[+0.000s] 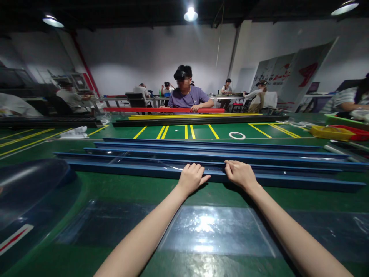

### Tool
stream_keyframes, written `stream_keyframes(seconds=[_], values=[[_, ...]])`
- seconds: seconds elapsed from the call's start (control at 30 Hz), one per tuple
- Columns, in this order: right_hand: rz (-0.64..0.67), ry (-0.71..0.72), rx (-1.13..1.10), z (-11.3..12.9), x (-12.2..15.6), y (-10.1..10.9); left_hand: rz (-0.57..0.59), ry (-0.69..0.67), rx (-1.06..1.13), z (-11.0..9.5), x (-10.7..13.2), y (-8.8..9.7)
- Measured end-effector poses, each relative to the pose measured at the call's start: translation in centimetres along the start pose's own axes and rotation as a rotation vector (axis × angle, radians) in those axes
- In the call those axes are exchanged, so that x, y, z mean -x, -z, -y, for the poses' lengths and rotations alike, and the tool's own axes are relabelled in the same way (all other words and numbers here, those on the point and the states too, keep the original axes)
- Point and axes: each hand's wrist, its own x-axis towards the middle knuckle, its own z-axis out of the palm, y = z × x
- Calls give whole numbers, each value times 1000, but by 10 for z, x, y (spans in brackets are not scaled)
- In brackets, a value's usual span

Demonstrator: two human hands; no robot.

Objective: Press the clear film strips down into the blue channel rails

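Several long blue channel strips [288,184] lie across the green table, parallel to one another. A clear film strip seems to lie inside the nearest one. My left hand [190,179] rests on this nearest channel, its fingers curled over it and the thumb sticking out to the right. Just to the right, my right hand [240,174] grips the same channel, with its fingers bent over the upper edge. The fingertips of both hands are partly hidden. Below my forearms a wide clear plastic sheet [216,231] lies flat and reflects the lamps.
A big roll of clear film [31,188] stands at the left. Farther back lie a yellow strip [196,116], a black strip [173,122] and a white ring [237,135]. Opposite, a person in purple [187,96] holds a red strip [161,110]. Yellow bags [328,132] lie right.
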Motion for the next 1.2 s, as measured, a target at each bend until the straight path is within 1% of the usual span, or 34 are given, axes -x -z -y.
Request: stream_keyframes(seconds=[0.1, 0.4, 0.57, 0.7, 1.0, 1.2], values=[[-18, -11, 16, -11, 4, -1, -2, 18, -9, 1, 0, 0], [-73, -21, 62, -48, 17, -6, 26, 8, 21, 1, 0, 1], [-128, -11, 80, -63, 23, -8, 50, -26, 47, -1, 0, 1], [-135, -6, 76, -67, 25, -8, 65, -42, 58, -2, -1, -1], [-124, -23, 62, -65, 25, -8, 76, -32, 61, 0, -1, -2], [-129, -40, 57, -64, 25, -7, 103, -11, 78, 2, -2, -3]])
